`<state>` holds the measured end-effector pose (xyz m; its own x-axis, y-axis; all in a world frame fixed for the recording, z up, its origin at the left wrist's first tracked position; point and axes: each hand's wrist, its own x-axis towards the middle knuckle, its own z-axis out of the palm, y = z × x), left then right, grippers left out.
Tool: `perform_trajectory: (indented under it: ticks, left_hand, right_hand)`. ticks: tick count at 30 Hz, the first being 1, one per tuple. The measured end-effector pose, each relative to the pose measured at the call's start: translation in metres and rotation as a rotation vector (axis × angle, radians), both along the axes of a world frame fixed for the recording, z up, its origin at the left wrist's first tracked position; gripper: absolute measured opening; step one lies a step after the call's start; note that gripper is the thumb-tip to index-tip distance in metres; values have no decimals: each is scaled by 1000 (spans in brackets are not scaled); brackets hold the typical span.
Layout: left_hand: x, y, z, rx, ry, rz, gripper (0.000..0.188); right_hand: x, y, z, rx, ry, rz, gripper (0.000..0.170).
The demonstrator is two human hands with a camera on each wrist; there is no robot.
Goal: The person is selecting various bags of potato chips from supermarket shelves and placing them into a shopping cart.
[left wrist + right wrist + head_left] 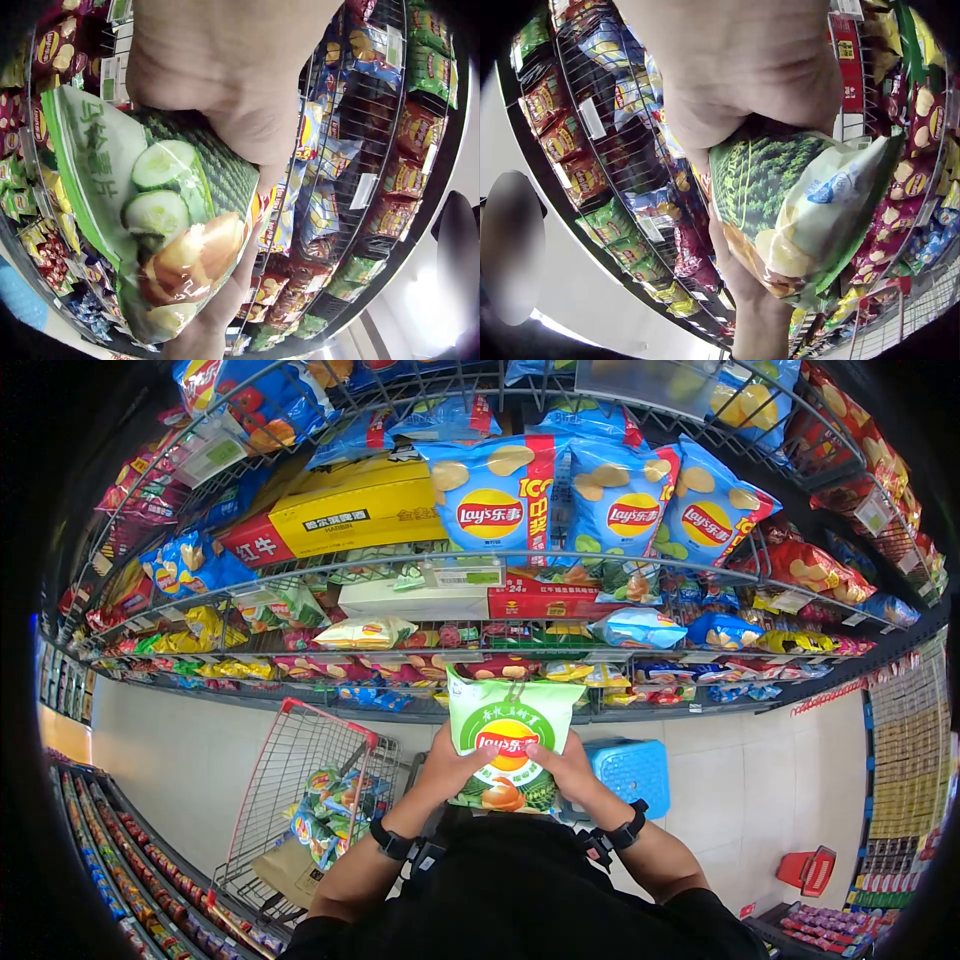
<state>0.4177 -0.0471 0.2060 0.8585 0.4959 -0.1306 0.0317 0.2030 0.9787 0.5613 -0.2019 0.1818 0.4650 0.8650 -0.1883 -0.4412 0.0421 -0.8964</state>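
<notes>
A light green chip bag stands upright in front of the body in the head view, its printed front facing the camera. My left hand grips its left side, thumb on the front. On the right side my right hand holds it the same way. The left wrist view has the bag beneath my left hand, with cucumber slices printed on it. In the right wrist view my right hand is on the bag; the fingers behind it are largely hidden.
Wire shelves with blue chip bags and a yellow box stand ahead. A cart holding green and blue bags is at the left, a blue stool at the right. A red basket lies farther right on the floor.
</notes>
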Motion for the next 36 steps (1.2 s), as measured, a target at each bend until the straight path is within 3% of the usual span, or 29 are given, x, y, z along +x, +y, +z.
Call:
perform_trajectory:
  ticks: [2,4,5,6,8,10,12,14,16,18,20,21,22,25,27,34,36]
  left_hand:
    - [3,2,-5,-28,-23,23,52]
    - [9,6,-18,176,-114,248,52]
    - [7,9,-22,475,-73,328,55]
    - [2,13,-20,477,-74,329,55]
    - [-8,18,-15,645,-3,-38,58]
    - [0,6,11,574,49,-121,60]
    - [8,-6,16,490,-18,39,63]
    - [10,-4,15,477,-1,83,65]
    - [12,12,-2,401,54,181,65]
    - [12,24,-7,113,27,329,47]
    - [4,31,-12,4,34,368,42]
    - [0,32,-9,2,35,367,42]
    - [-6,33,-5,24,41,254,45]
    - [-13,22,20,74,41,53,48]
    - [-16,18,24,140,51,-91,51]
    - [-10,8,25,129,-23,-62,60]
    - [-7,3,31,188,-105,73,60]
  right_hand:
    - [2,4,0,3,5,-9,48]
    - [8,10,-5,-1,35,-94,46]
    - [12,14,-8,-33,14,-140,45]
    - [13,18,-5,-31,13,-139,45]
    - [11,27,2,34,-102,-310,41]
    - [10,31,10,4,-120,-305,42]
    - [6,34,14,8,-341,-234,46]
    - [1,40,9,186,-283,-101,56]
    - [-7,41,25,117,-429,11,59]
    - [-9,38,40,167,-414,85,60]
    - [-2,36,44,182,-569,18,58]
    - [4,37,46,193,-610,-148,54]
    - [10,39,50,191,-610,-148,54]
    - [23,40,59,340,-170,-108,47]
    - [26,33,67,272,-216,-62,44]
    - [20,33,63,157,-286,-138,33]
    - [19,34,61,160,-290,-174,32]
